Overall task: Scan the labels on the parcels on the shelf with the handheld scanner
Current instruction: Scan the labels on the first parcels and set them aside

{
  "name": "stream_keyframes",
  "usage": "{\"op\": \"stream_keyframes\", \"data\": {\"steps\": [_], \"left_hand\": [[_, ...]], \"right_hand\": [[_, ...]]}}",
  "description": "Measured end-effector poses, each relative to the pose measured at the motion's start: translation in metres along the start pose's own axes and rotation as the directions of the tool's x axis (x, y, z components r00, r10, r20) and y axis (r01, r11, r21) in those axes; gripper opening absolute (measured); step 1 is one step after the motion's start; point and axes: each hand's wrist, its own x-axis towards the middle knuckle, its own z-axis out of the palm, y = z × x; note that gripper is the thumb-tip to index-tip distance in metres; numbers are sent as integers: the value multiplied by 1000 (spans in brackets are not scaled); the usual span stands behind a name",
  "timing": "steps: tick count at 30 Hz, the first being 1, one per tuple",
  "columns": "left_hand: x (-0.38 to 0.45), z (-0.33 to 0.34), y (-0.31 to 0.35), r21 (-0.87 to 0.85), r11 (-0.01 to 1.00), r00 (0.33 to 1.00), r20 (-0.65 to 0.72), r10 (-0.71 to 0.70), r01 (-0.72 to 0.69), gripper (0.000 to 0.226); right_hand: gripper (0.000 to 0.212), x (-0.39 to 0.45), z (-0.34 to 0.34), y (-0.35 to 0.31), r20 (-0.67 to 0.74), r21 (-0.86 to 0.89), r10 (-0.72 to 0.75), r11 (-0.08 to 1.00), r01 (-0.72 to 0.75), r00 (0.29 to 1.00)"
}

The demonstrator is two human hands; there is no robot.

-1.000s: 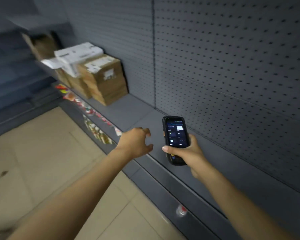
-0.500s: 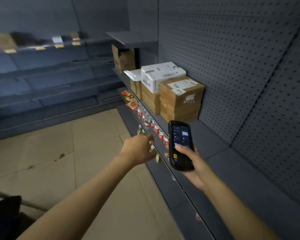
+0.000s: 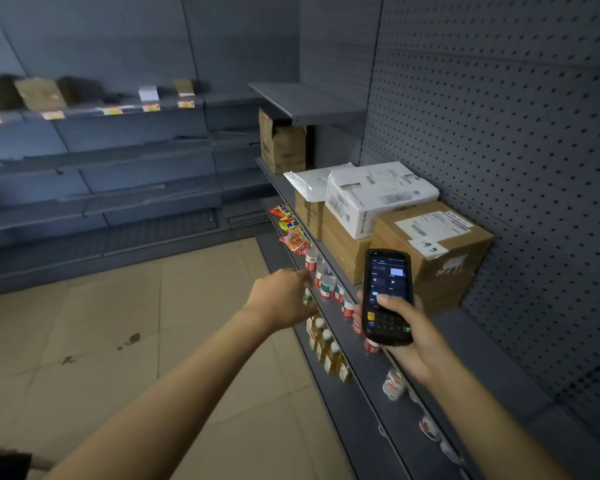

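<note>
My right hand (image 3: pixel 411 330) grips a black handheld scanner (image 3: pixel 388 294) with its lit screen facing me, thumb on the screen's lower part. It hovers in front of a brown cardboard parcel (image 3: pixel 440 251) with white labels on top, standing on the grey shelf (image 3: pixel 471 344). A white parcel (image 3: pixel 378 195) lies on further brown boxes (image 3: pixel 340 247) behind it. My left hand (image 3: pixel 283 297) reaches forward over the shelf's front edge, holding nothing, its fingers loosely bent; their tips are hidden behind the hand.
Bottles and cans (image 3: pixel 326 285) hang along the shelf's front edge, with snack packets (image 3: pixel 291 230) farther back. An open brown carton (image 3: pixel 281 143) sits under a small upper shelf (image 3: pixel 309 102). A perforated back panel (image 3: pixel 499 116) rises on the right. Tiled floor (image 3: pixel 118 341) lies left.
My view swung left and nearer to the parcels, which now fill the middle right. The scanner rose toward the front brown parcel. My left hand stayed extended and empty.
</note>
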Motion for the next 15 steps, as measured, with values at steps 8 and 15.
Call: {"op": "stream_keyframes", "data": {"steps": [8, 15], "left_hand": [[128, -14, -60, -24, 983, 982, 38, 183, -183, 41], [228, -18, -56, -51, 908, 900, 116, 419, -416, 43]], "right_hand": [[68, 94, 37, -1, -176, 67, -83, 993, 96, 981], [56, 124, 51, -10, -386, 91, -176, 970, 227, 906]]}}
